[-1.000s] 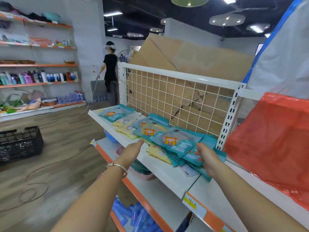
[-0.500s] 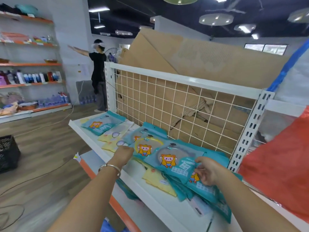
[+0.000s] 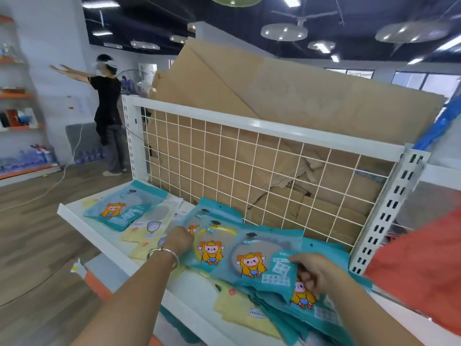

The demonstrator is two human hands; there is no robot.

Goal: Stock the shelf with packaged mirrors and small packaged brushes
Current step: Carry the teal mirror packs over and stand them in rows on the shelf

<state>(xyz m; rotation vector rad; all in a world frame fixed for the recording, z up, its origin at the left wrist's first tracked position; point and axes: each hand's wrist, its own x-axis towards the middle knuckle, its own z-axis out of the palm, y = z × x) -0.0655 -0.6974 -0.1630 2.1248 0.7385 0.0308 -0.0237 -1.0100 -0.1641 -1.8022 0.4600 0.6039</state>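
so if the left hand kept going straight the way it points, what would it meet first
Likely the yellow-ringed mirror pack just ahead of the left hand; contact is unclear. Beyond it, the wire grid.

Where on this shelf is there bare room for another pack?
Bare white shelf shows along the front lip left of the yellow packs, and between the left forearm and the front yellow pack. The right half, under overlapping teal packs, is crowded.

Bright, even indoor light from round ceiling lamps (image 3: 284, 32) and strip lights (image 3: 290, 0); ceiling dark. Windows (image 3: 424, 83) upper right glow pale. Shadows soft. Motion blur throughout, worst at left edge. Wide-angle bowing at borders.
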